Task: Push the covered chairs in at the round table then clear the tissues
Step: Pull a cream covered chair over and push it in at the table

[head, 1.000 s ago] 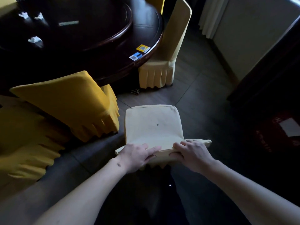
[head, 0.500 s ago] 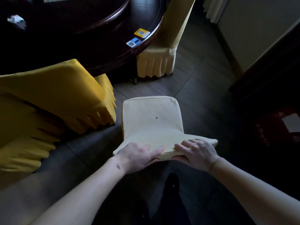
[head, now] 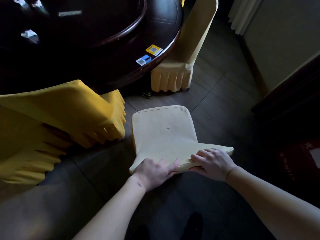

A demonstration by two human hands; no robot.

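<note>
While I am holding the cream chair [head: 164, 132] by its back's top edge, left hand [head: 154, 172] and right hand [head: 212, 163] both curled over it, I am judging it best to be pushing evenly, straight toward the round worktop [head: 112, 66], avoiding the yellow chairs. Left to right I am counting three tissues [head: 28, 34], two yellow chairs [head: 57, 108], two cream ones.
</note>
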